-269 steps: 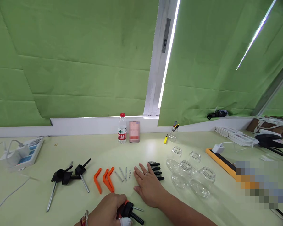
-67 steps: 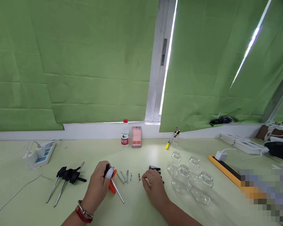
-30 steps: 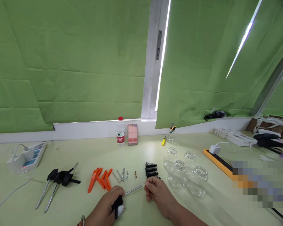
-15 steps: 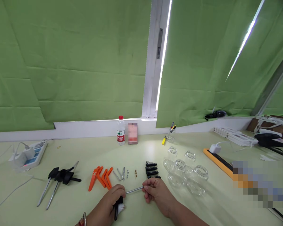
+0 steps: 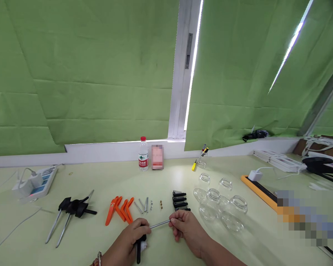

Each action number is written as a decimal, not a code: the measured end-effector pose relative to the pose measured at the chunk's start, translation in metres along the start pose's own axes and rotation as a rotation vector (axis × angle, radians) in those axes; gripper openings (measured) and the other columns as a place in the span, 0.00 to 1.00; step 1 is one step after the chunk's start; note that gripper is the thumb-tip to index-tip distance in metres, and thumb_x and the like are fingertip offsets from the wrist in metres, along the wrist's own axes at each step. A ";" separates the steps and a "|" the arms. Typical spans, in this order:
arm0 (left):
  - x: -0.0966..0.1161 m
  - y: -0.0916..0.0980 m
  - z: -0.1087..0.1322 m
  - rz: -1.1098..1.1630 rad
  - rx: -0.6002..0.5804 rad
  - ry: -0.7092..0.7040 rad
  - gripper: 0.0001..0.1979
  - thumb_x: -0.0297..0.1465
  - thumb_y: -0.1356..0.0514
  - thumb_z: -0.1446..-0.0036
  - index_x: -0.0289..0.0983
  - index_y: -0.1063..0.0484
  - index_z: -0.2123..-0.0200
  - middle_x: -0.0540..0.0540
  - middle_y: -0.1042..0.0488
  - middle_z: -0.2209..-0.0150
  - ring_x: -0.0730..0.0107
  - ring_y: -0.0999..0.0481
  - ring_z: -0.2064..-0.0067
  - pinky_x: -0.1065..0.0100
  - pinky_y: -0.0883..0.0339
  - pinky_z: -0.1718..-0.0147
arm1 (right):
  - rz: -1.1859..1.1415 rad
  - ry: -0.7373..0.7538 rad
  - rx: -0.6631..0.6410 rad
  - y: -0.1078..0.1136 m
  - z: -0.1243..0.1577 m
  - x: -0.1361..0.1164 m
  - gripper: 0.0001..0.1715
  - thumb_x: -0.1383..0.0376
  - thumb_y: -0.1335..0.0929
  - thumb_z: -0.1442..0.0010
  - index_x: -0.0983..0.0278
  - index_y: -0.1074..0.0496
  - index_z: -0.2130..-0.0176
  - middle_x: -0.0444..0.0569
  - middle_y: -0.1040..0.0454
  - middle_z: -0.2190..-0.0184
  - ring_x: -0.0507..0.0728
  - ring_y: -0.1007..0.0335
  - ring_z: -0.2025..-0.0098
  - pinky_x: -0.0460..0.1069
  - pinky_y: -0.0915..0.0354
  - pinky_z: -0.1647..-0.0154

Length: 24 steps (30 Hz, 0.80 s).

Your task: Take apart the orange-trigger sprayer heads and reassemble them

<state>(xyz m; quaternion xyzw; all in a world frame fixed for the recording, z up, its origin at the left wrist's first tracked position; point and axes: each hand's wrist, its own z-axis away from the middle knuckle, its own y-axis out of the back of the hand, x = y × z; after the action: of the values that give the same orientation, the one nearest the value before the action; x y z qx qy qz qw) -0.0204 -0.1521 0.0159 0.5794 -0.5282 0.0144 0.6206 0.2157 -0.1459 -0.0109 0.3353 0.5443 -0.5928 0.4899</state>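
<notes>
My left hand is closed around the black plastic head of a part with a thin metal tube. That tube points right, and my right hand pinches its far end. A small white piece shows below my left hand. Two similar black-headed parts with metal tubes lie to the left. Just beyond my hands are several orange levers, some metal pins, tiny silver bits and small brown bits. Black pieces with springs lie in a column above my right hand.
Several clear glass jars stand on the right. Behind them a yellow-handled tool leans by a small glass holding tools. A water bottle stands near the wall. Power strips and an orange one flank the table.
Both hands hold nearly the same pose on the tubed part. The black head under my left hand has turned slightly, its lower end hanging straighter down. The view has shifted a little.
</notes>
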 end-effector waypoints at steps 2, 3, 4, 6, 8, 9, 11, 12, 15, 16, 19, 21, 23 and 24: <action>0.000 0.001 0.000 -0.043 -0.015 -0.007 0.17 0.21 0.50 0.45 0.44 0.29 0.58 0.45 0.33 0.54 0.67 0.30 0.57 0.70 0.37 0.57 | 0.003 -0.001 -0.002 -0.001 0.001 -0.001 0.22 0.56 0.25 0.60 0.68 0.32 0.70 0.45 0.28 0.77 0.47 0.40 0.82 0.44 0.42 0.83; 0.001 0.001 0.000 -0.054 -0.023 -0.005 0.17 0.21 0.50 0.46 0.44 0.28 0.59 0.45 0.33 0.55 0.68 0.30 0.58 0.70 0.37 0.58 | 0.006 -0.001 -0.005 -0.001 0.001 -0.001 0.22 0.56 0.25 0.60 0.68 0.32 0.70 0.45 0.28 0.78 0.47 0.40 0.82 0.44 0.42 0.83; 0.001 0.001 0.000 -0.054 -0.031 0.000 0.17 0.21 0.51 0.46 0.44 0.28 0.60 0.46 0.33 0.55 0.68 0.31 0.59 0.71 0.37 0.59 | 0.009 0.000 -0.007 -0.002 0.002 -0.002 0.22 0.56 0.25 0.60 0.68 0.32 0.70 0.45 0.28 0.78 0.47 0.40 0.82 0.44 0.42 0.83; 0.001 0.002 0.001 -0.021 -0.043 0.007 0.18 0.21 0.50 0.48 0.45 0.28 0.60 0.46 0.34 0.55 0.67 0.32 0.59 0.69 0.37 0.58 | 0.015 0.004 -0.011 -0.002 0.003 -0.002 0.21 0.57 0.25 0.59 0.68 0.32 0.70 0.45 0.28 0.78 0.47 0.40 0.82 0.44 0.42 0.82; 0.002 0.002 0.004 0.051 -0.062 0.024 0.18 0.23 0.47 0.51 0.45 0.28 0.58 0.46 0.36 0.53 0.64 0.32 0.57 0.65 0.37 0.56 | 0.016 0.009 -0.015 -0.002 0.002 -0.003 0.21 0.57 0.26 0.59 0.68 0.32 0.70 0.45 0.28 0.77 0.47 0.40 0.82 0.44 0.42 0.82; 0.002 0.003 0.006 0.086 -0.071 0.033 0.19 0.25 0.46 0.52 0.46 0.29 0.57 0.46 0.36 0.52 0.62 0.33 0.56 0.63 0.38 0.54 | 0.016 0.010 -0.016 -0.002 0.002 -0.003 0.21 0.57 0.26 0.58 0.68 0.32 0.70 0.45 0.28 0.77 0.47 0.41 0.82 0.44 0.42 0.82; 0.004 0.005 0.009 0.146 -0.089 0.053 0.20 0.28 0.43 0.54 0.47 0.30 0.55 0.46 0.36 0.51 0.57 0.34 0.53 0.60 0.39 0.53 | 0.023 0.010 -0.014 -0.001 0.002 -0.003 0.20 0.58 0.26 0.58 0.68 0.32 0.70 0.45 0.28 0.77 0.47 0.41 0.82 0.44 0.42 0.82; 0.005 0.007 0.010 0.174 -0.099 0.064 0.21 0.30 0.42 0.55 0.47 0.31 0.54 0.46 0.36 0.52 0.55 0.35 0.52 0.58 0.39 0.53 | 0.030 0.011 -0.011 -0.001 0.001 -0.003 0.20 0.58 0.26 0.58 0.68 0.32 0.69 0.45 0.28 0.77 0.47 0.41 0.82 0.44 0.42 0.82; 0.008 0.012 0.011 0.254 -0.138 0.081 0.23 0.35 0.40 0.55 0.47 0.33 0.52 0.45 0.35 0.52 0.52 0.36 0.50 0.56 0.40 0.52 | 0.063 0.022 0.003 -0.002 0.002 -0.002 0.18 0.58 0.27 0.56 0.68 0.32 0.70 0.43 0.30 0.79 0.47 0.41 0.82 0.44 0.42 0.82; 0.009 0.013 0.010 0.275 -0.150 0.083 0.22 0.36 0.41 0.54 0.46 0.33 0.52 0.45 0.35 0.52 0.53 0.36 0.50 0.56 0.40 0.52 | 0.080 0.027 0.004 -0.003 0.002 -0.001 0.17 0.58 0.28 0.56 0.67 0.32 0.70 0.43 0.30 0.80 0.47 0.41 0.82 0.44 0.42 0.82; 0.010 0.014 0.006 0.278 -0.172 0.086 0.16 0.31 0.43 0.51 0.44 0.31 0.57 0.45 0.35 0.52 0.58 0.35 0.52 0.59 0.41 0.51 | 0.134 0.034 0.013 -0.005 0.003 0.000 0.17 0.58 0.28 0.56 0.67 0.33 0.71 0.42 0.31 0.80 0.47 0.41 0.83 0.44 0.42 0.83; 0.010 0.012 0.004 0.248 -0.193 0.075 0.15 0.26 0.45 0.51 0.42 0.31 0.59 0.46 0.35 0.53 0.61 0.34 0.53 0.62 0.40 0.51 | 0.159 0.032 0.020 -0.006 0.003 0.001 0.16 0.58 0.29 0.55 0.67 0.33 0.71 0.42 0.31 0.80 0.47 0.41 0.83 0.44 0.42 0.83; 0.009 0.008 0.004 0.213 -0.200 0.050 0.21 0.21 0.46 0.53 0.43 0.33 0.55 0.45 0.35 0.52 0.63 0.34 0.52 0.64 0.40 0.50 | 0.162 0.028 0.015 -0.006 0.002 0.000 0.16 0.58 0.29 0.55 0.67 0.33 0.71 0.41 0.32 0.81 0.47 0.42 0.83 0.44 0.42 0.83; 0.007 0.007 0.005 0.198 -0.187 0.044 0.25 0.20 0.46 0.54 0.43 0.35 0.52 0.44 0.35 0.51 0.63 0.35 0.51 0.63 0.41 0.49 | 0.161 0.026 0.009 -0.005 0.002 0.000 0.15 0.58 0.29 0.55 0.67 0.33 0.71 0.41 0.32 0.81 0.47 0.42 0.83 0.44 0.42 0.83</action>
<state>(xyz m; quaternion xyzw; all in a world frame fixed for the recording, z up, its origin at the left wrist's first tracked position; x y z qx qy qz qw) -0.0243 -0.1576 0.0246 0.4634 -0.5683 0.0388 0.6788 0.2109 -0.1484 -0.0088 0.3878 0.5192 -0.5496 0.5272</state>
